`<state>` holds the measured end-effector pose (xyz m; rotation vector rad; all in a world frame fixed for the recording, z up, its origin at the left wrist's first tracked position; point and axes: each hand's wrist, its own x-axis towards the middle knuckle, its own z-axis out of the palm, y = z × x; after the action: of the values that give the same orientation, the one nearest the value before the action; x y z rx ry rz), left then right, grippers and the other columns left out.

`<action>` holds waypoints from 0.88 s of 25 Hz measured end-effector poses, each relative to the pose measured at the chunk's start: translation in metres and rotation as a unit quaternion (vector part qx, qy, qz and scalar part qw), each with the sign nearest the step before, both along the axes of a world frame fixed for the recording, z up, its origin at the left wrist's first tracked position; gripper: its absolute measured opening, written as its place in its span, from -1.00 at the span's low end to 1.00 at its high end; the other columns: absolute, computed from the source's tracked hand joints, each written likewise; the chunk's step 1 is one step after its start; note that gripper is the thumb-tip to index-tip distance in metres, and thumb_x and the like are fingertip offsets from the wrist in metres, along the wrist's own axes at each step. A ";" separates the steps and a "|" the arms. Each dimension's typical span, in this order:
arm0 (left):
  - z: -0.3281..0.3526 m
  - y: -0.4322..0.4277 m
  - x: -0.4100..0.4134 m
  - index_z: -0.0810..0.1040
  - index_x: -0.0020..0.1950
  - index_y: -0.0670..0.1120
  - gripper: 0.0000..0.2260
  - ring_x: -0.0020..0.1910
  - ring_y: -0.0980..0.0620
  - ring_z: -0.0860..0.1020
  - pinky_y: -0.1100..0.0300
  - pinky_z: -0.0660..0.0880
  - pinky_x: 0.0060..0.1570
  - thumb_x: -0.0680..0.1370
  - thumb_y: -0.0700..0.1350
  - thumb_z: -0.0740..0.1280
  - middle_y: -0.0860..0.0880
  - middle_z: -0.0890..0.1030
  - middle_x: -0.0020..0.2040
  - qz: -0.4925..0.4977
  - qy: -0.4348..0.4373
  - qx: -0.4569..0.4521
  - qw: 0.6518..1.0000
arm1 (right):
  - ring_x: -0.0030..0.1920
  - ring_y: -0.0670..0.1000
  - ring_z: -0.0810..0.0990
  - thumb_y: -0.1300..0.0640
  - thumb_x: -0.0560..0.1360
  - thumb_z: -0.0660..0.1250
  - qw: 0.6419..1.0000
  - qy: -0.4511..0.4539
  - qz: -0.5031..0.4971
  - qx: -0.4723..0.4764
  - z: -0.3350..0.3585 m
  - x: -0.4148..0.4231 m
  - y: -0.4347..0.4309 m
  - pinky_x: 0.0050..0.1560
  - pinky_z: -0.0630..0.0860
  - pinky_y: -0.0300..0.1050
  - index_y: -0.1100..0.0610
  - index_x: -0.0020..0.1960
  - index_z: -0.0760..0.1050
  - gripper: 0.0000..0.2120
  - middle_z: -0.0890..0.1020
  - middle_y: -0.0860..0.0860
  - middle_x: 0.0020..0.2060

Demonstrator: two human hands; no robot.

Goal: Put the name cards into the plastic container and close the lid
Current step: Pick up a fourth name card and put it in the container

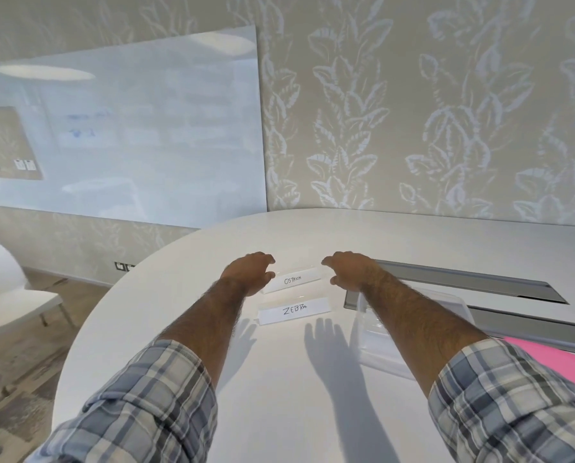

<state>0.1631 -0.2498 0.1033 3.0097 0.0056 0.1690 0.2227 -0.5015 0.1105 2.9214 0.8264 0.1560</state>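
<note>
Two white name cards in clear stands sit on the white table. The far one reads OSTRICH and the near one reads ZEBRA. My left hand is at the left end of the OSTRICH card, fingers loosely curved and thumb against that end. My right hand hovers just off the card's right end with curved fingers, a small gap between them. The clear plastic container stands to the right, partly hidden under my right forearm. Its pink lid lies further right.
Two grey cable slots run along the table to the right, behind the container. A white chair stands to the left of the table. A glass whiteboard hangs on the patterned wall behind.
</note>
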 end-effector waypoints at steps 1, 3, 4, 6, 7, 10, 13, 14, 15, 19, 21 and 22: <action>-0.003 0.002 0.002 0.36 0.48 0.07 -0.63 0.45 0.00 0.34 -0.03 0.37 0.33 0.66 0.03 0.19 0.08 0.38 0.48 0.002 0.005 -0.001 1.000 | 0.33 0.17 0.48 0.06 0.56 0.30 1.000 0.001 0.000 -0.002 -0.003 0.004 0.003 0.28 0.45 0.08 0.00 0.49 0.31 -0.49 0.49 0.08 0.34; -0.011 0.006 0.008 0.36 0.49 0.08 -0.62 0.46 0.01 0.33 -0.02 0.36 0.34 0.66 0.01 0.21 0.09 0.37 0.49 0.005 0.018 -0.008 1.000 | 0.32 0.16 0.48 0.08 0.55 0.30 1.000 0.007 -0.001 -0.004 -0.009 0.012 0.007 0.28 0.45 0.08 -0.01 0.49 0.32 -0.49 0.50 0.07 0.34; -0.015 0.007 0.012 0.36 0.49 0.08 -0.61 0.47 0.01 0.32 -0.02 0.35 0.34 0.65 0.00 0.23 0.08 0.37 0.49 0.007 0.025 -0.011 1.000 | 0.32 0.15 0.48 0.08 0.55 0.30 1.000 0.010 -0.001 -0.006 -0.013 0.016 0.009 0.28 0.45 0.08 -0.01 0.48 0.32 -0.49 0.50 0.07 0.34; -0.027 0.009 0.019 0.36 0.50 0.09 -0.60 0.48 0.02 0.31 -0.02 0.34 0.35 0.64 0.00 0.25 0.08 0.37 0.49 0.012 0.040 -0.017 0.999 | 0.32 0.15 0.49 0.10 0.54 0.32 1.000 0.020 0.000 -0.014 -0.022 0.026 0.013 0.27 0.46 0.10 0.00 0.49 0.31 -0.47 0.50 0.07 0.34; -0.032 0.009 0.023 0.36 0.49 0.10 -0.59 0.48 0.02 0.31 -0.01 0.33 0.35 0.64 0.01 0.26 0.08 0.37 0.49 0.016 0.047 -0.022 0.999 | 0.31 0.15 0.49 0.12 0.54 0.33 1.000 0.024 0.000 -0.018 -0.026 0.031 0.015 0.26 0.47 0.10 0.00 0.49 0.31 -0.46 0.50 0.07 0.34; -0.049 0.011 0.035 0.35 0.50 0.12 -0.56 0.47 0.01 0.34 -0.01 0.34 0.35 0.62 0.04 0.29 0.07 0.37 0.49 0.029 0.065 -0.037 0.997 | 0.31 0.15 0.50 0.13 0.54 0.35 0.999 0.033 0.002 -0.029 -0.037 0.043 0.017 0.26 0.47 0.10 0.03 0.49 0.31 -0.45 0.49 0.08 0.34; -0.066 0.013 0.045 0.36 0.49 0.12 -0.53 0.44 0.00 0.38 -0.01 0.38 0.32 0.59 0.06 0.33 0.07 0.41 0.47 0.038 0.082 -0.042 0.995 | 0.29 0.16 0.51 0.11 0.52 0.37 0.998 0.043 0.006 -0.035 -0.050 0.056 0.019 0.25 0.47 0.09 0.07 0.46 0.35 -0.48 0.51 0.10 0.31; -0.072 0.013 0.048 0.36 0.48 0.13 -0.52 0.43 0.01 0.40 -0.01 0.39 0.32 0.57 0.07 0.35 0.08 0.42 0.46 0.040 0.088 -0.046 0.994 | 0.27 0.16 0.52 0.11 0.51 0.37 0.998 0.045 0.007 -0.038 -0.055 0.060 0.019 0.24 0.47 0.10 0.08 0.44 0.36 -0.49 0.52 0.10 0.30; -0.077 0.013 0.051 0.37 0.48 0.13 -0.50 0.42 0.01 0.41 0.00 0.41 0.30 0.55 0.08 0.38 0.09 0.44 0.44 0.041 0.093 -0.049 0.994 | 0.26 0.16 0.53 0.11 0.51 0.37 0.998 0.048 0.007 -0.042 -0.059 0.064 0.019 0.24 0.48 0.10 0.09 0.42 0.38 -0.50 0.53 0.10 0.29; -0.094 0.011 0.060 0.42 0.43 0.12 -0.48 0.36 0.02 0.46 0.00 0.44 0.26 0.49 0.10 0.44 0.11 0.48 0.39 0.043 0.110 -0.056 0.991 | 0.28 0.14 0.52 0.16 0.51 0.33 0.996 0.058 0.008 -0.060 -0.070 0.075 0.022 0.26 0.47 0.09 0.10 0.42 0.39 -0.52 0.53 0.09 0.29; -0.100 0.011 0.063 0.45 0.41 0.11 -0.49 0.35 0.03 0.47 0.00 0.45 0.26 0.48 0.09 0.46 0.11 0.49 0.37 0.042 0.117 -0.059 0.991 | 0.29 0.13 0.52 0.20 0.51 0.30 0.996 0.064 0.016 -0.064 -0.075 0.079 0.025 0.27 0.46 0.08 0.10 0.41 0.40 -0.54 0.54 0.08 0.29; -0.103 0.012 0.064 0.46 0.39 0.10 -0.50 0.33 0.04 0.48 0.01 0.45 0.25 0.47 0.09 0.46 0.11 0.51 0.35 0.042 0.119 -0.060 0.990 | 0.28 0.13 0.53 0.22 0.51 0.29 0.995 0.069 0.018 -0.064 -0.078 0.081 0.027 0.26 0.47 0.09 0.10 0.39 0.41 -0.55 0.55 0.08 0.28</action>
<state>0.2274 -0.2374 0.0007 2.8909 0.1607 -0.1781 0.3041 -0.4740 0.0325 2.8226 0.8725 -0.0935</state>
